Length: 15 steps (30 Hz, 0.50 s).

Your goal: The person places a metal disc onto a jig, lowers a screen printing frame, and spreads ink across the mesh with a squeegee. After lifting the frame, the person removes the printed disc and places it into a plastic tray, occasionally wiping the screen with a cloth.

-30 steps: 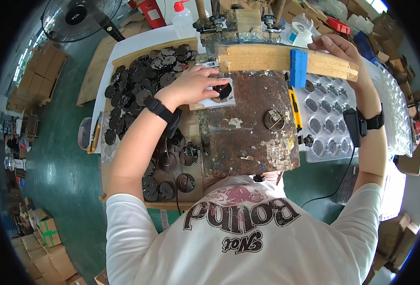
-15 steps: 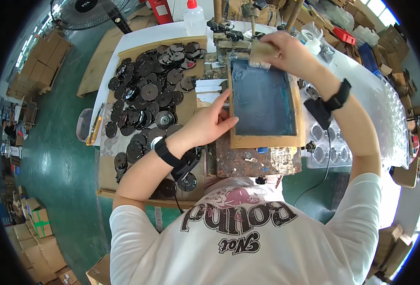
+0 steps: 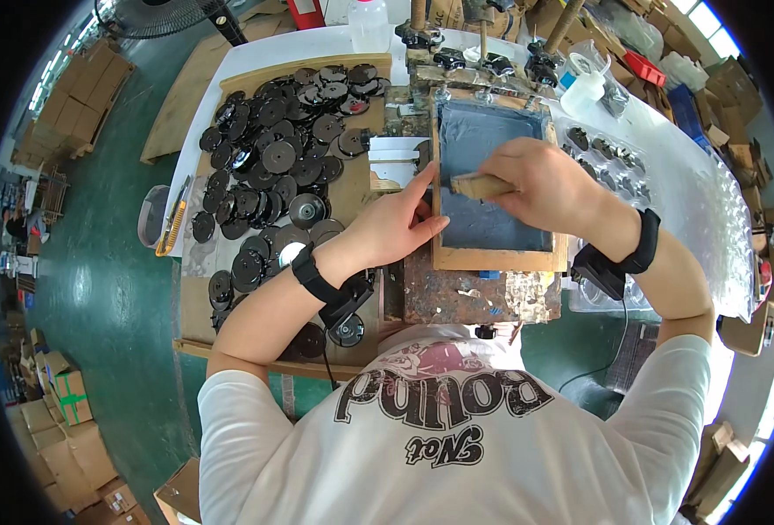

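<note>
A wooden-framed printing screen lies in front of me, its mesh covered with dark blue-grey ink. My right hand is closed round a squeegee, which rests on the mesh about halfway down. At the screen's left edge is my left hand, thumb and forefinger spread against the wood; its other fingers are partly hidden. Just beyond it, a white block shows beside the frame. Many round black discs are heaped on a cardboard-lined tray to the left.
Clamps hold the screen's far end above a stained wooden base. Clear plastic trays with small dark parts stand at the right. A plastic bottle and a white squeeze bottle are at the back. A yellow cutter lies far left.
My right hand has drawn the squeegee from the screen's far end toward me, to its middle. The left hand stays at the left edge. The head view has shifted slightly.
</note>
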Available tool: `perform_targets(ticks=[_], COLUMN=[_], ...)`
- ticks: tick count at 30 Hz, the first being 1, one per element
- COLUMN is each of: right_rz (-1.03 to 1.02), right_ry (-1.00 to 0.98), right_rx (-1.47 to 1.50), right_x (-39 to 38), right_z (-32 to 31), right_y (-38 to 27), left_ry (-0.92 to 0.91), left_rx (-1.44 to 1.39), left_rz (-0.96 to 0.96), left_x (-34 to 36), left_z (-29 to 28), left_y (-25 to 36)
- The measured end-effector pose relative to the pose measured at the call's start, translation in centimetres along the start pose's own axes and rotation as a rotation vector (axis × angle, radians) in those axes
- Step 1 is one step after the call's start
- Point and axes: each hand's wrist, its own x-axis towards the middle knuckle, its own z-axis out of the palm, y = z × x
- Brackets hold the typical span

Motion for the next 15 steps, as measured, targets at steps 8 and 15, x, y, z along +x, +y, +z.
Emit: perform_targets(ticks=[8, 15], right_rz=[0.318, 0.711], right_ry=[0.167, 0.198], right_rx=[0.024, 0.188], right_x=[2.8, -3.8], right_z=[-3.5, -6.7], right_y=[7.3, 18.3], left_ry=[0.050, 0.185], left_rx=[-0.074, -0.223], left_rz=[0.066, 0.494], left_x=[-0.8, -0.3], left_z=[-2.0, -4.7], left_y=[3.1, 5.3])
